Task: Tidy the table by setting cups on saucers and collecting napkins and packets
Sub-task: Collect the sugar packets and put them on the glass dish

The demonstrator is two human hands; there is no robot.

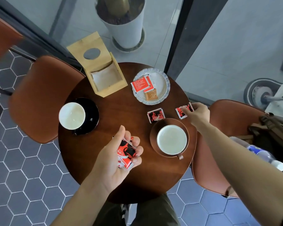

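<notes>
The right hand (198, 112) reaches to the desk's (121, 111) far right edge, its fingertips pinching a red-and-black sugar packet (184, 111) lying flat there. A second loose packet (155, 115) lies just left of it, beside the brown saucer (153, 132), nearer this hand than the other. The left hand (119, 154) hovers near, fingers curled round collected packets (126, 154).

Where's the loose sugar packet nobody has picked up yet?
Head view, right half of the table: the loose packet lies flat between the white plate and the brown saucer, left of the right hand.
</notes>
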